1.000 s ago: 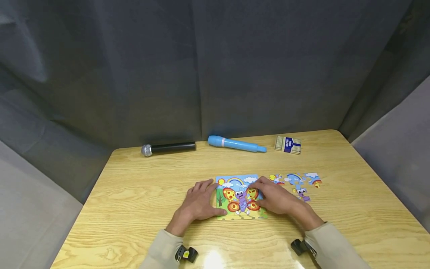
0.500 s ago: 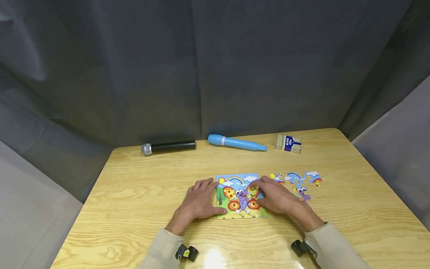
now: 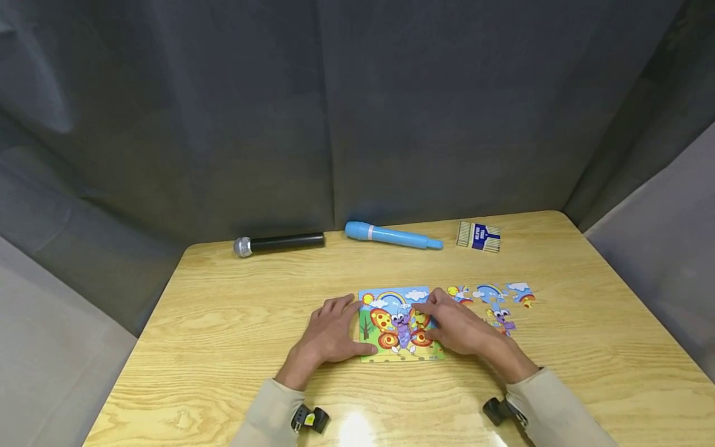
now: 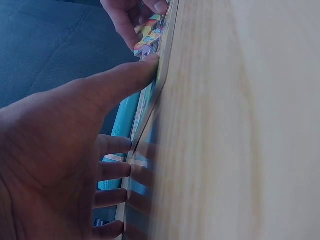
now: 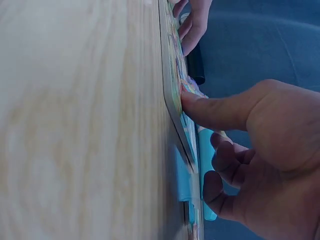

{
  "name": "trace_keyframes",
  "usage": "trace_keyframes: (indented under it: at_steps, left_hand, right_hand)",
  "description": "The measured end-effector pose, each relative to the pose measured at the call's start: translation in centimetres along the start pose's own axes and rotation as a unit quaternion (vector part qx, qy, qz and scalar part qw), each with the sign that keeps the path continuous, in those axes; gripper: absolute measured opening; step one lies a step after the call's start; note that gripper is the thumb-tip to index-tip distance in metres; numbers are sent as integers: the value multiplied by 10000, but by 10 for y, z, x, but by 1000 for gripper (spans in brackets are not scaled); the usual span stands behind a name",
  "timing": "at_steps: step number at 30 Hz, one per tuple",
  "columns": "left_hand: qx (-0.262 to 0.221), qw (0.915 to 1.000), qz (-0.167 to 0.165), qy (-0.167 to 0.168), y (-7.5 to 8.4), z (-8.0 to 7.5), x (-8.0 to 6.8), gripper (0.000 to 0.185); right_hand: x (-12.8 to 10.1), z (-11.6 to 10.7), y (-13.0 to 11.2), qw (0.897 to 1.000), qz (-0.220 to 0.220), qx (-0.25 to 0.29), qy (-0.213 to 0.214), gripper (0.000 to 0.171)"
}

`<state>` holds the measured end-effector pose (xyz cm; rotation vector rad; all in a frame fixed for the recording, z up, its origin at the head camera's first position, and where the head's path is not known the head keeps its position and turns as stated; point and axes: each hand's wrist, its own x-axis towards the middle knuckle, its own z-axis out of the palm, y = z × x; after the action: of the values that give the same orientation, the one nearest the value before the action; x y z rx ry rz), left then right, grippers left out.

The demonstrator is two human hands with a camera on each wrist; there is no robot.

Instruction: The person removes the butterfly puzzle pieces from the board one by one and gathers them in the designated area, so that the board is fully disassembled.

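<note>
A butterfly jigsaw board (image 3: pixel 395 357) lies flat on the wooden table in the head view. My left hand (image 3: pixel 331 332) rests at its left side, fingers spread and straight, with the thumb on the lower left corner. At the board's right side, my right hand (image 3: pixel 458 324) pinches a yellow-and-red puzzle piece (image 4: pixel 149 36) between thumb and fingers. In the left wrist view that piece stands tilted against the board's surface. The right thumb (image 5: pixel 202 106) touches the board near its edge in the right wrist view. The palm partly hides the board's right edge.
Several loose puzzle pieces (image 3: pixel 491 293) lie right of the board, one group partly behind my right hand. Along the table's back are a black microphone (image 3: pixel 287 243), a blue microphone-shaped tube (image 3: pixel 393 236) and a pack of thin sticks (image 3: pixel 478 236). Dark curtains (image 3: pixel 329 124) stand behind.
My right hand has shifted only slightly at the board's right side, still pinching the piece. My left hand stays in place.
</note>
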<state>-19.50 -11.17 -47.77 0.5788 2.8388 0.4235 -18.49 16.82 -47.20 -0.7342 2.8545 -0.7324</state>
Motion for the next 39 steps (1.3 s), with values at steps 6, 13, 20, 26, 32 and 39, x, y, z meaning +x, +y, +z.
trace_keyframes:
  at_steps: [6, 13, 20, 26, 32, 39]
  left_hand:
    - [-26, 10000, 8, 4, 0, 0, 1, 96]
    - [-23, 10000, 8, 6, 0, -1, 0, 96]
    - [-53, 10000, 27, 33, 0, -1, -1, 96]
    - [-42, 10000, 22, 52, 1, -1, 0, 95]
    - [-42, 9999, 63, 68, 2, -3, 0, 95]
    - [-28, 10000, -5, 4, 1, -2, -1, 95]
  right_hand:
    - [0, -1, 1, 9980, -273, -546, 174, 54]
    - [1, -1, 2, 9945, -339, -900, 426, 49]
    - [2, -1, 1, 9981, -134, -385, 465, 39]
    - [2, -3, 5, 9986, -78, 233, 478, 27]
    - [-1, -5, 13, 9958, -101, 796, 437, 21]
    - [-10, -14, 20, 9916, 225, 1197, 428, 21]
